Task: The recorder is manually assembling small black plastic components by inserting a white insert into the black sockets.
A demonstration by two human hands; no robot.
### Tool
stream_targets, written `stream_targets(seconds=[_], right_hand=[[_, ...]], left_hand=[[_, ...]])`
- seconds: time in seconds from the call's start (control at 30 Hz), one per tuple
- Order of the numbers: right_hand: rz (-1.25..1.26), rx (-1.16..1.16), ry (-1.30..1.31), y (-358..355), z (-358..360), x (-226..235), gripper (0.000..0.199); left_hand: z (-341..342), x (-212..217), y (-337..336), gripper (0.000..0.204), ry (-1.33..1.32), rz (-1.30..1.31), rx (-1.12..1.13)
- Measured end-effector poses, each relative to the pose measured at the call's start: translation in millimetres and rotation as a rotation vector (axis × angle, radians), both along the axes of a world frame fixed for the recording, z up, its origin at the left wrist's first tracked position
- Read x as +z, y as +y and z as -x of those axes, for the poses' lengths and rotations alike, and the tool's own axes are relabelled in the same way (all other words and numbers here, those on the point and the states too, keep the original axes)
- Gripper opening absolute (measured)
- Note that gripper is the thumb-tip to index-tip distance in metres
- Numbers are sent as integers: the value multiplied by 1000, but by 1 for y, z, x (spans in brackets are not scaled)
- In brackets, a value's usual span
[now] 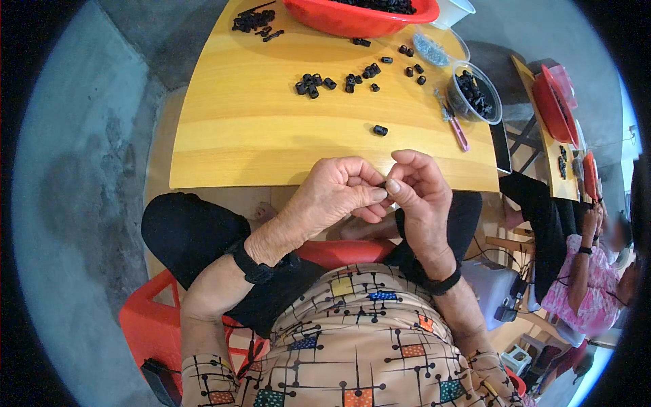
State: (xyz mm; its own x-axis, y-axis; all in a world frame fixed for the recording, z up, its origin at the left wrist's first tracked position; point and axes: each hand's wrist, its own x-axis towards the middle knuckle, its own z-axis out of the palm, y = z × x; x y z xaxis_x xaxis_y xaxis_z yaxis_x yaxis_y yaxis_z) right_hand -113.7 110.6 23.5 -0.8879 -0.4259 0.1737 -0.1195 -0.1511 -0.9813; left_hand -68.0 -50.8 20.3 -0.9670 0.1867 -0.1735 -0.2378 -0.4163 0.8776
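Observation:
My left hand (338, 188) and my right hand (422, 195) meet just in front of the table's near edge, fingertips touching. Thumb and fingers of each are pinched together. Only a sliver of a small dark piece (382, 184) shows between them; its kind is hidden by the fingers. Beyond my hands, a single short black cylinder (380, 130) lies on the yellow wooden table (237, 146). Farther back are a cluster of black cylindrical parts (312, 85) and a looser group of similar parts (351, 81).
A red basin (352, 24) of black parts stands at the back. On the right are a clear tub (493, 102) of black pieces, a pink-handled tool (459, 133) and a bag of small clear pieces (430, 51). Thin black parts (252, 20) lie back left. Another person (576, 278) sits right.

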Motion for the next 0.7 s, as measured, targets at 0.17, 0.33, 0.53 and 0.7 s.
stream_targets(seconds=[0.17, 0.33, 0.53, 0.7], right_hand=[[41, 285, -500, 5, 19, 8, 34], [58, 316, -540, -2, 22, 16, 30], [-220, 228, -147, -14, 53, 43, 20], [-590, 54, 180, -31, 124, 41, 24]], left_hand=[[-3, 4, 1, 12, 45, 67, -3], [-1, 1, -3, 12, 79, 34, 28], [2, -4, -14, 14, 43, -188, 97], [5, -3, -27, 13, 74, -210, 174]])
